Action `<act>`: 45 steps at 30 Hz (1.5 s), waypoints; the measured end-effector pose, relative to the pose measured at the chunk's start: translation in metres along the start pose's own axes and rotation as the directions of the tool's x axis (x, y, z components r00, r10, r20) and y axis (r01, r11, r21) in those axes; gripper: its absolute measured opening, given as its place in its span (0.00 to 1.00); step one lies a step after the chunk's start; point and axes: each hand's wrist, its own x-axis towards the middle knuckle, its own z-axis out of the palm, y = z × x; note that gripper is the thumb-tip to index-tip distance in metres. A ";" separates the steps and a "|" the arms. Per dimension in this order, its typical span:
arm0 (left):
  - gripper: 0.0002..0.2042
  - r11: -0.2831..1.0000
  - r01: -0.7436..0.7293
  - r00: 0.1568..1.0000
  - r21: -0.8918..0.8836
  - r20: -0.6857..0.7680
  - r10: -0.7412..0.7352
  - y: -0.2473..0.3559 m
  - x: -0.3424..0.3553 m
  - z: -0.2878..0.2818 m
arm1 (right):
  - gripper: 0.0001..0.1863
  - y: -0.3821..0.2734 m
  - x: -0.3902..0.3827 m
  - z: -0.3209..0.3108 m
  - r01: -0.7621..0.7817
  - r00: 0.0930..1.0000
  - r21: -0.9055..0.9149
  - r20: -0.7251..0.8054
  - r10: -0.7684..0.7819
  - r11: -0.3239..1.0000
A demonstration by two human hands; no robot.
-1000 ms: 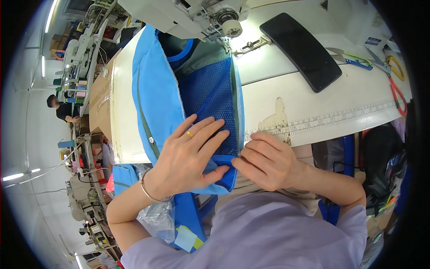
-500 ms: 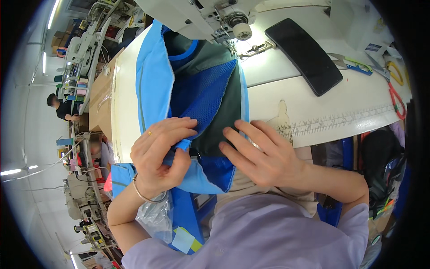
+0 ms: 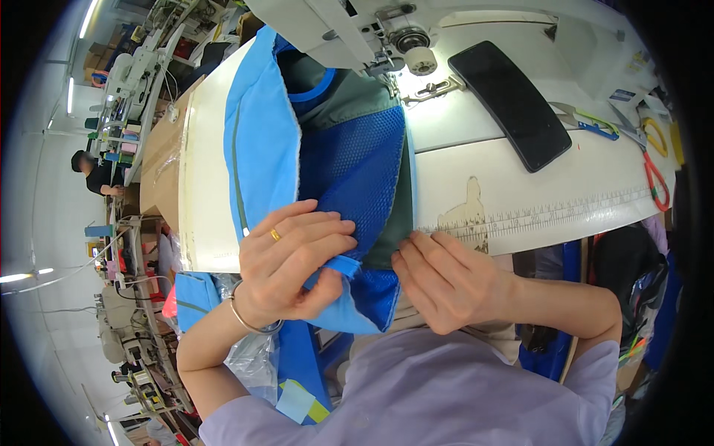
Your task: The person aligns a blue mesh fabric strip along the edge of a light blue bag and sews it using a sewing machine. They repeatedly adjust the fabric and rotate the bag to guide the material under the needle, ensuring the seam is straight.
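At far left, in the bkgd, a co-worker (image 3: 99,177) in dark cap & top is near a row of sewing machines (image 3: 132,82). Coming right, we've got our light-blue cloth piece (image 3: 262,137) on the white table (image 3: 204,193), far end up by the needle area of the machine head (image 3: 327,30), near end over the table edge toward our lap.

Change vs. half a sec ago: the blue mesh panel (image 3: 353,160) was folded back w/ lots of dark green layer (image 3: 401,215) showing; now it's spread out rightward, leaving a narrower green band. For the work, we'd judge the layers closer to edge-to-edge, tho not lined up yet.

Our left hand (image 3: 294,256) is palm-down over the near-left part, fingers bent & together, pointing right; it looks nearly closed, pinching a short blue strip (image 3: 343,265) btwn thumb & fingers. Our right hand (image 3: 450,279) comes in from the right, fingers curled & bunched, tips at the piece's right edge; thumb's hidden, so we can't tell if it grips cloth or just presses.

Further right: ruler markings (image 3: 535,215) along the table front, a black phone (image 3: 513,108) lying flat, then snips (image 3: 595,129).
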 end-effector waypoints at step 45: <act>0.23 0.998 0.056 0.980 -0.039 0.195 -0.047 -0.066 0.038 0.071 | 0.13 -0.006 -0.003 0.005 -0.147 0.984 0.166 0.126 0.127 0.975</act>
